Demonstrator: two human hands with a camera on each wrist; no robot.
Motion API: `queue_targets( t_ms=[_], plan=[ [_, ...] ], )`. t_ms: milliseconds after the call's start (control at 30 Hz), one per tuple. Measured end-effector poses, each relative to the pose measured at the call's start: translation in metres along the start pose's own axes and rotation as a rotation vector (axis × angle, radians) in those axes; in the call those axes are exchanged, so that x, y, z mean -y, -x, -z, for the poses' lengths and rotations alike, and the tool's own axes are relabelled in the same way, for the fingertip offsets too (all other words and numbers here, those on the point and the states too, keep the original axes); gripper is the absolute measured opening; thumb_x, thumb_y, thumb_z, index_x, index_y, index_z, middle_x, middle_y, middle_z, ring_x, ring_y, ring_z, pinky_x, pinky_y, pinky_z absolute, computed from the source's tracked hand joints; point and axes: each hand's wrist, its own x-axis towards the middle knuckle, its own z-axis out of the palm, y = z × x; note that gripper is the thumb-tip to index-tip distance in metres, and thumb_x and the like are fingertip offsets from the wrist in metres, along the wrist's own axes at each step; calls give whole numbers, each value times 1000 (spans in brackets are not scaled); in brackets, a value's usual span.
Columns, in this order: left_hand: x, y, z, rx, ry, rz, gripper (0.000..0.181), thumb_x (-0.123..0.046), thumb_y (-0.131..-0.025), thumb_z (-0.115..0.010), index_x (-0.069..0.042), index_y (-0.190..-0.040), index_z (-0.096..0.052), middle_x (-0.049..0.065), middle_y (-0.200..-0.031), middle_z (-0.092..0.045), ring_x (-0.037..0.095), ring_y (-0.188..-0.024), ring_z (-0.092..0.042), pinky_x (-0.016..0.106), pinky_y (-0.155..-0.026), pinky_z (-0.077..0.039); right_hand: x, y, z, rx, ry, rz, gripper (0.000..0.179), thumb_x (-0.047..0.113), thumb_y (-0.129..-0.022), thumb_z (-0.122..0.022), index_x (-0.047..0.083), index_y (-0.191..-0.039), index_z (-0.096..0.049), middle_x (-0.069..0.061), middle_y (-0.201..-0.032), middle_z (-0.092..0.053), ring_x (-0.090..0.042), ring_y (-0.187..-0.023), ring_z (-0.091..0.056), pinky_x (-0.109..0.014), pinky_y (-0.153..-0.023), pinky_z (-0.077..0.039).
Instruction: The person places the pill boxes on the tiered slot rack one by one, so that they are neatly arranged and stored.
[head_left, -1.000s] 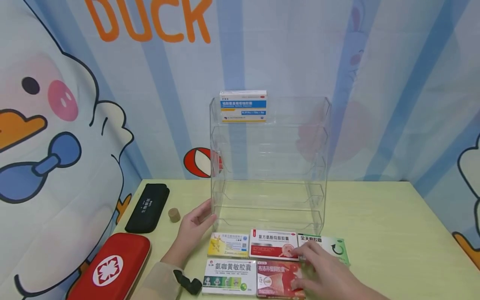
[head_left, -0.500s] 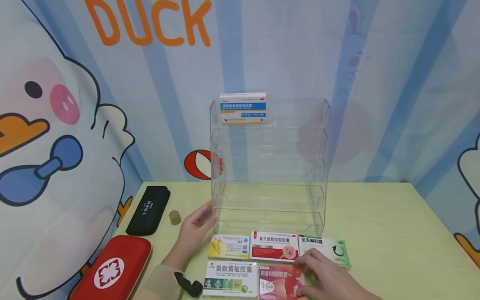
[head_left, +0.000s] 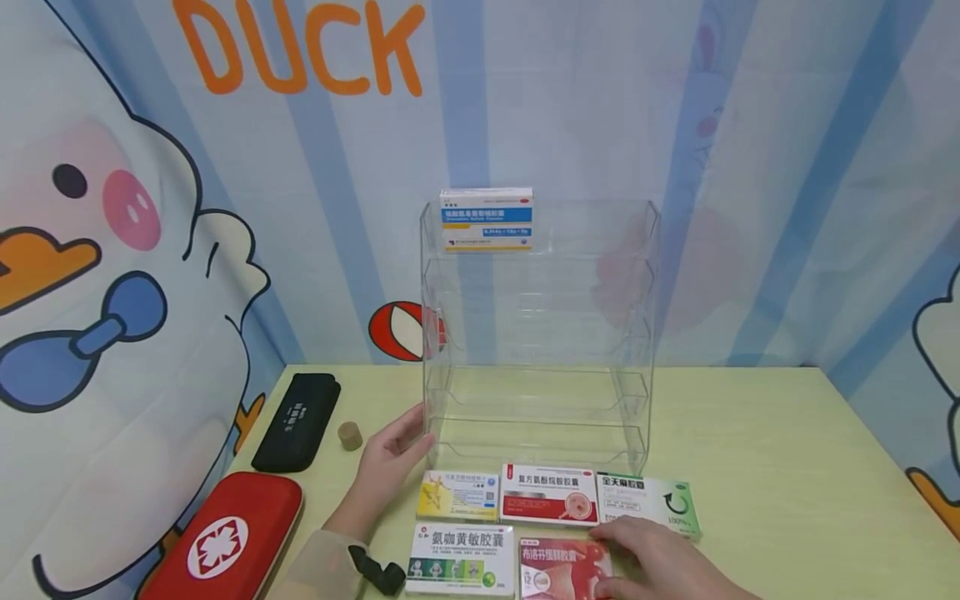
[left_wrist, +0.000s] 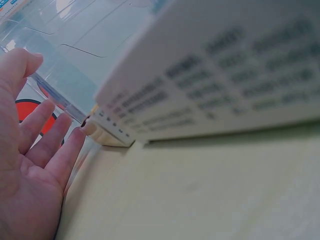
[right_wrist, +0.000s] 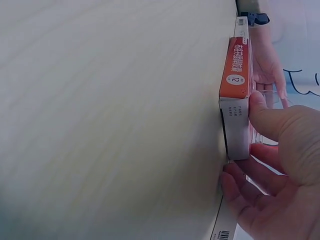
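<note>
My right hand (head_left: 663, 562) grips the right end of a red medicine box (head_left: 566, 568), thumb near its front and fingertips at its far edge. In the right wrist view the box's white end (right_wrist: 235, 127) sits between thumb and fingers. My left hand (head_left: 390, 458) rests against the lower left side of a clear tiered acrylic rack (head_left: 536, 400). Its fingers (left_wrist: 50, 140) look loosely extended in the left wrist view. A white-and-green box (head_left: 461, 558) lies left of the red one. Behind them lie a yellow box (head_left: 459, 494), a red-and-white box (head_left: 550, 493) and a green-and-white box (head_left: 660, 504).
A blue-and-white medicine box (head_left: 487, 219) stands in the rack's top tier at the left. On the left of the table (head_left: 750, 450) lie a black case (head_left: 297, 421), a small brown cylinder (head_left: 349, 436) and a red first-aid case (head_left: 225, 533). A printed curtain (head_left: 570, 100) hangs behind.
The red box has shifted slightly toward the front and right, widening the gap to its neighbours, with my right fingers closing around its end. My left hand stays at the rack.
</note>
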Motion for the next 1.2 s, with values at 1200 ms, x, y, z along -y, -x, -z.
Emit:
queue_targets(
  t_ms=[1200],
  plan=[
    [4, 1, 1, 3, 0, -41, 58, -14, -106, -75, -13, -160, -57, 11, -164, -60, 35, -151, -60, 12, -111, -51, 22, 7, 18, -558, 22, 499, 39, 13, -88, -92, 24, -121, -76, 3, -120, -69, 1, -98, -73, -19, -73, -67]
  ],
)
